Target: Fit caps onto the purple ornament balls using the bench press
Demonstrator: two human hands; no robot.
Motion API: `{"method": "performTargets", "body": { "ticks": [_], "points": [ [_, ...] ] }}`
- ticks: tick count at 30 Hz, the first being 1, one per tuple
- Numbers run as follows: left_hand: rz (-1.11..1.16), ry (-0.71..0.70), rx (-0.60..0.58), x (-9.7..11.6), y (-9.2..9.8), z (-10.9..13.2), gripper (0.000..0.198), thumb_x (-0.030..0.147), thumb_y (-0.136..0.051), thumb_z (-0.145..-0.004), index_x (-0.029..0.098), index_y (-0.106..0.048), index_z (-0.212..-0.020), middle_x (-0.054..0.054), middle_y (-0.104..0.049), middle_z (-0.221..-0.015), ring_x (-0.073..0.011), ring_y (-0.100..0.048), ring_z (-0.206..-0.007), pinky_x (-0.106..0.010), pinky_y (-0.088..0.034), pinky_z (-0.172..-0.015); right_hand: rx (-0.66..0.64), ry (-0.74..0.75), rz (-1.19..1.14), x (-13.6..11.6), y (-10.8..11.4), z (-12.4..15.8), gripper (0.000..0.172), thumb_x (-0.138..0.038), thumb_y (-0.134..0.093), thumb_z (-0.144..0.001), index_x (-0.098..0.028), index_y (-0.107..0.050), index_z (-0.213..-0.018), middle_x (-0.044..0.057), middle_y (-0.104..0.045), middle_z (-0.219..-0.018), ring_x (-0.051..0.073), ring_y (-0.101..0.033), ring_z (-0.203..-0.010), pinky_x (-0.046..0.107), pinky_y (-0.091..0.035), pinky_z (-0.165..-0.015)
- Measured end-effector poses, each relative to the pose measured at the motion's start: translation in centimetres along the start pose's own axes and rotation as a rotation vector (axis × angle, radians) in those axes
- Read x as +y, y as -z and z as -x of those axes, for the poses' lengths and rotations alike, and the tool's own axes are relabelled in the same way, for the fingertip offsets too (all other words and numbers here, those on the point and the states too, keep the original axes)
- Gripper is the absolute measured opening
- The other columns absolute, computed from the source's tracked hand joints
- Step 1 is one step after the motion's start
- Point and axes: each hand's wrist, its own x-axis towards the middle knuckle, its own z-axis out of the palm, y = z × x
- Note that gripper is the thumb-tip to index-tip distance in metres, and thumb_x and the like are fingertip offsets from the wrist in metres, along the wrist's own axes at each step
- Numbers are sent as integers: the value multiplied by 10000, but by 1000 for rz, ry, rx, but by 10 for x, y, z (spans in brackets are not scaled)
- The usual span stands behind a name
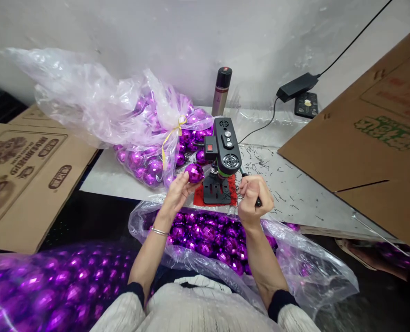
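Note:
A shiny purple faceted ball (pixel 194 174) is pinched in the fingers of my left hand (pixel 179 192), beside the head of a small black bench machine (pixel 227 145). My right hand (pixel 255 197) is wrapped round the machine's lever handle (pixel 259 202), whose black end shows below the fist. The machine carries a red switch (pixel 209 147) and stands on a red mat (pixel 198 198). Just below both hands, an open plastic bag (pixel 139 222) holds many purple balls (pixel 208 233).
A tied plastic bag (pixel 104 108) of purple balls stands behind my left hand, near a spray can (pixel 221 91). Cardboard boxes (pixel 28 170) flank the table. Small dark bits (pixel 274 177) litter the right side. A black power adapter (pixel 297 86) hangs by the wall above a dark device (pixel 306 105).

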Motion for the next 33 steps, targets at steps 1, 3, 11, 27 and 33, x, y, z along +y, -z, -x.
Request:
{"method": "performTargets", "body": {
  "ticks": [1,3,11,27,33],
  "points": [
    [18,15,11,-10,-6,10,599,709,-650,-998,227,-733,-1345,-128,-823,-1275,-299,-810,-1162,-504,-663,-1047,12,-21,0,-2,-1,-2,364,-219,-512,-1075,-238,-553,-714,-9,-587,-663,142,-593,-614,322,-456,-568],
    [4,29,65,-30,-19,21,604,695,-691,-978,213,-741,-1339,-129,-831,-1255,-305,-803,-1187,-497,-659,-1055,28,-49,-3,-5,-3,-6,370,-238,-519,-1076,-240,-556,-707,-12,-573,-653,145,-593,-611,324,-468,-570],
    [-358,-133,150,-70,-45,3,615,578,-821,-907,201,-701,-1377,-135,-787,-1371,-303,-756,-1288,-479,-585,-1158,-12,-27,28,-5,1,-7,356,-233,-515,-1076,-240,-555,-723,-12,-568,-658,147,-599,-633,327,-470,-587],
    [-721,-514,25,-81,-58,-3,658,543,-833,-930,217,-644,-1470,-169,-749,-1393,-337,-721,-1315,-552,-556,-1172,-57,57,33,2,9,6,299,-170,-531,-1057,-236,-555,-766,-7,-627,-714,142,-623,-669,310,-453,-610],
    [-743,-543,56,-91,-57,-3,664,509,-861,-914,216,-645,-1469,-164,-767,-1364,-330,-742,-1285,-515,-589,-1129,-77,122,45,23,9,35,300,-213,-483,-1072,-244,-563,-784,5,-640,-743,153,-611,-653,319,-469,-598]
  ]
}}
